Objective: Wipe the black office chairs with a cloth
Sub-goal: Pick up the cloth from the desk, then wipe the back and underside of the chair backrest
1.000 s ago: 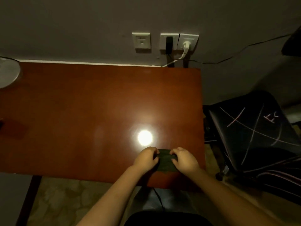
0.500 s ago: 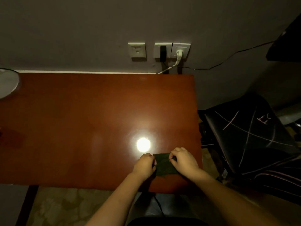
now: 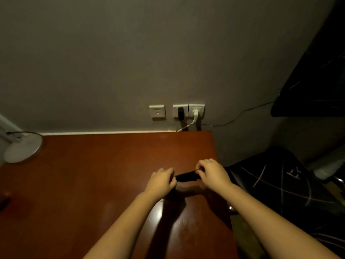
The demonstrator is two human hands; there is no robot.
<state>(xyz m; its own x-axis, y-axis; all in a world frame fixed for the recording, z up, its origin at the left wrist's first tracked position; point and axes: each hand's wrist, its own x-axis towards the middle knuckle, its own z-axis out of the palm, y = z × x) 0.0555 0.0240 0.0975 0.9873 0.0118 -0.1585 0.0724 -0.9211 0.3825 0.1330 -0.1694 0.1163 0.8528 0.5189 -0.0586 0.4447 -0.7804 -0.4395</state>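
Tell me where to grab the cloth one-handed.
Probably its middle, from above. The cloth is a narrow band stretched between the left hand and right hand, which pinch its ends just above the table; only the middle span is bare.

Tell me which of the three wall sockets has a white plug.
The right socket; the middle socket holds a black plug, the left socket holds none.
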